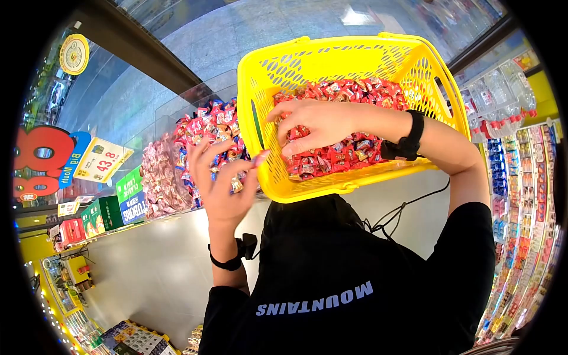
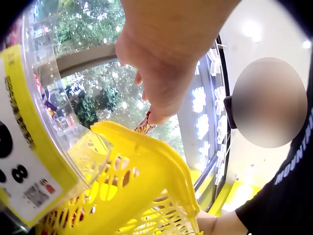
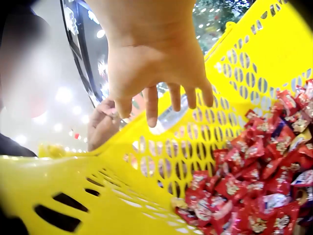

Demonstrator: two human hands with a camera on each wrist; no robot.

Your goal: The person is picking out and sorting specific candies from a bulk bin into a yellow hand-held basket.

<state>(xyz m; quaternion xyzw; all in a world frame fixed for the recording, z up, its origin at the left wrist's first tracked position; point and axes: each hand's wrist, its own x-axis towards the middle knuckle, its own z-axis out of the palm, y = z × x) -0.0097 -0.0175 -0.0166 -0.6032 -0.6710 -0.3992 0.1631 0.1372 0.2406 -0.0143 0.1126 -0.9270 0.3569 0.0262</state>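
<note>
I have the left hand (image 1: pixel 225 192) pinching a wrapped candy (image 1: pixel 260 158), long axis slanted, at the basket's (image 1: pixel 247 89) left edge. The right hand (image 1: pixel 319 125) hangs inside, fingers released and spread

In the head view, looks steeply down from above the black shirt (image 1: pixel 343 278), far enough off to take in the whole yellow shopping basket (image 1: pixel 296 190). In the left wrist view, looks from close behind the left hand (image 2: pixel 164 58) toward the fingers, tilted up to window glass and ceiling (image 2: pixel 274 24), very near the basket's outside. In the right wrist view, looks closely past the right hand (image 3: pixel 156 58) over the wrapped candies (image 3: pixel 254 181). Shares these candies and both hands with the head view.
</note>
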